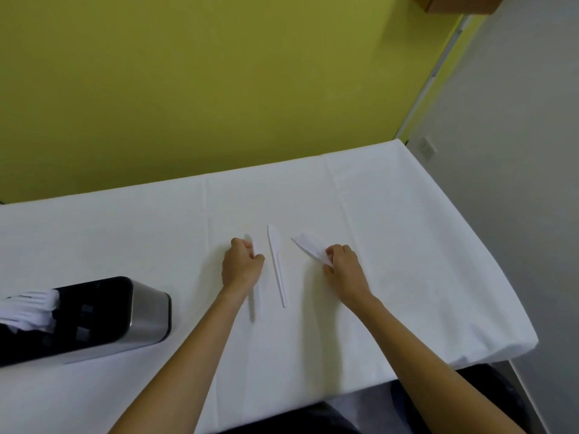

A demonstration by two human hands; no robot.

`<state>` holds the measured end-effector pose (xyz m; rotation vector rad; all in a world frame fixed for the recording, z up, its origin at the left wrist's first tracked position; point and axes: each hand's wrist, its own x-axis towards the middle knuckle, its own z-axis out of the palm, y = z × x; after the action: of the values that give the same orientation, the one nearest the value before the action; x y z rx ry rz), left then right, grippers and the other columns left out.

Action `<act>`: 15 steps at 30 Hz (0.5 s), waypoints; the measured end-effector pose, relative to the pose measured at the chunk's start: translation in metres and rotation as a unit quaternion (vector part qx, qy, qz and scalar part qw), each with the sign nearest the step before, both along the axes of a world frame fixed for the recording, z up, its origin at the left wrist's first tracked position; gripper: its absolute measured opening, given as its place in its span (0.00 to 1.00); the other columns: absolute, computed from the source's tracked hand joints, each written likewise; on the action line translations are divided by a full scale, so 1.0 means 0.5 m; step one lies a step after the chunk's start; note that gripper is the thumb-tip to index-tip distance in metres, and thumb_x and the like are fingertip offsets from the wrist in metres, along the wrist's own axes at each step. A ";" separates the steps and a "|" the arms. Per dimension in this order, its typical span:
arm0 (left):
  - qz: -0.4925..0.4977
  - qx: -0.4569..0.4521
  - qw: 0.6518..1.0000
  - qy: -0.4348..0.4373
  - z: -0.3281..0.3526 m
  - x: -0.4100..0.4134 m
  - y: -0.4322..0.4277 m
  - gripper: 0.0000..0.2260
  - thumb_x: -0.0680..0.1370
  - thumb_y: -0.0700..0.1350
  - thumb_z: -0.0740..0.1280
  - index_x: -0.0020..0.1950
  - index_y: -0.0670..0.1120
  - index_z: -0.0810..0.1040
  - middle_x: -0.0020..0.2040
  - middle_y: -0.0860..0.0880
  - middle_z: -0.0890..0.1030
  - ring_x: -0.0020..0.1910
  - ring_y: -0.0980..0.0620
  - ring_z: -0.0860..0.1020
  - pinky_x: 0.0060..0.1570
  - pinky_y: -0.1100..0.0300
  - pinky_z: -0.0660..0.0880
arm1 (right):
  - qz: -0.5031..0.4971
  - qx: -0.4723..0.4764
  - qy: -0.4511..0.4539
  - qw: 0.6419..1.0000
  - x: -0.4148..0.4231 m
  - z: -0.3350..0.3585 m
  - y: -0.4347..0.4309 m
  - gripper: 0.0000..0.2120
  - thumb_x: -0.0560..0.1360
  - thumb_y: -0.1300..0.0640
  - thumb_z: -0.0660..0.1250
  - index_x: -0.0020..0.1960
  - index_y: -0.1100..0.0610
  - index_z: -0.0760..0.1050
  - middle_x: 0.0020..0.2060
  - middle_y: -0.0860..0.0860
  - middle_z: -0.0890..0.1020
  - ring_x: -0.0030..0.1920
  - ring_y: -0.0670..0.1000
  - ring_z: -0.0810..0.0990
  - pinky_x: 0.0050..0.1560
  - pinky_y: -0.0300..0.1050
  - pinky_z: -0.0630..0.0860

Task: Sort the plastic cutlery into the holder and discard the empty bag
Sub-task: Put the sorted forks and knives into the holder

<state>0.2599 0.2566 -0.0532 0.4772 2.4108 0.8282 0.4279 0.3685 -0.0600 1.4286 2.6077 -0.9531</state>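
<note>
Three white plastic knives lie on the white tablecloth (391, 245). My left hand (241, 266) pinches the left knife (255, 303) near its blade, handle pointing toward me. A second knife (276, 264) lies loose between my hands. My right hand (344, 269) grips the third knife (308, 245), whose blade points up and left. The black and steel cutlery holder (103, 317) stands at the left with several white forks (31, 308) in it. No bag is in view.
The table's far edge meets a yellow-green wall (219, 89). Its right edge drops off beside a grey wall with a socket (426, 147). My dark-clothed lap (423, 408) shows below the near edge.
</note>
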 end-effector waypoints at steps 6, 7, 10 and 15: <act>-0.014 0.051 0.995 -0.085 0.006 0.025 0.064 0.21 0.73 0.39 0.71 0.63 0.44 0.68 0.41 0.48 0.77 0.30 0.49 0.78 0.30 0.59 0.76 | 0.042 0.055 -0.113 0.991 0.015 0.005 -0.001 0.09 0.77 0.65 0.54 0.55 0.62 0.69 0.53 0.56 0.72 0.45 0.52 0.65 0.40 0.44 0.65; -0.007 0.041 0.996 -0.081 0.003 0.028 0.070 0.21 0.73 0.38 0.71 0.63 0.44 0.68 0.44 0.45 0.78 0.29 0.49 0.79 0.28 0.59 0.76 | 0.047 0.080 -0.133 0.987 0.019 0.007 -0.005 0.10 0.77 0.66 0.53 0.56 0.62 0.68 0.54 0.56 0.72 0.45 0.52 0.64 0.40 0.43 0.64; -0.006 0.025 0.999 -0.035 -0.005 0.029 0.074 0.24 0.71 0.39 0.74 0.62 0.43 0.68 0.53 0.41 0.77 0.38 0.41 0.82 0.31 0.53 0.80 | 0.047 0.127 -0.165 0.977 0.045 0.009 -0.012 0.14 0.75 0.70 0.53 0.57 0.62 0.68 0.54 0.57 0.72 0.49 0.55 0.68 0.42 0.45 0.61; -0.045 -0.019 0.998 0.030 -0.007 0.020 0.073 0.22 0.71 0.44 0.74 0.60 0.42 0.70 0.58 0.42 0.72 0.51 0.39 0.78 0.48 0.46 0.79 | -0.012 0.096 -0.143 0.985 0.104 0.020 0.003 0.15 0.72 0.73 0.51 0.52 0.58 0.65 0.42 0.52 0.71 0.41 0.53 0.65 0.43 0.45 0.59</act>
<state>0.2701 0.2930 -0.0568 0.6000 2.4346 0.7378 0.4798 0.3699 -0.0499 1.5101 2.5265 -0.4639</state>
